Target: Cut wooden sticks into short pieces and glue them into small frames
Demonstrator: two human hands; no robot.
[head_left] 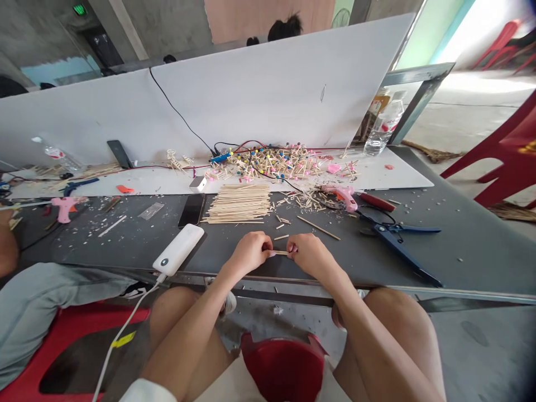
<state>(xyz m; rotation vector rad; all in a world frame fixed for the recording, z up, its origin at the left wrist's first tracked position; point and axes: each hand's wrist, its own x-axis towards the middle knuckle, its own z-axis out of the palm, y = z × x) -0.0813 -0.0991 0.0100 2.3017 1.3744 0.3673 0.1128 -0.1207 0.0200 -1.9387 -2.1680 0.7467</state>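
Between my two hands, just above the table's front edge, short wooden sticks (280, 253) lie level. My left hand (253, 249) pinches their left end, and my right hand (305, 252) pinches the right end. A short cut stick (281, 237) rests on the table just beyond my fingers. Farther back is a flat stack of long thin sticks (238, 204). One longer stick (318, 228) lies at a slant beyond my right hand. How many sticks I hold is too small to tell.
A white power bank (179, 249) and black phone (191, 210) are on the left. Blue pliers (402, 248), a red-handled tool (377, 201) and a pink glue gun (345, 196) lie right. Behind is a pile of coloured-tipped sticks (276, 162). A person's arm (7, 243) shows far left.
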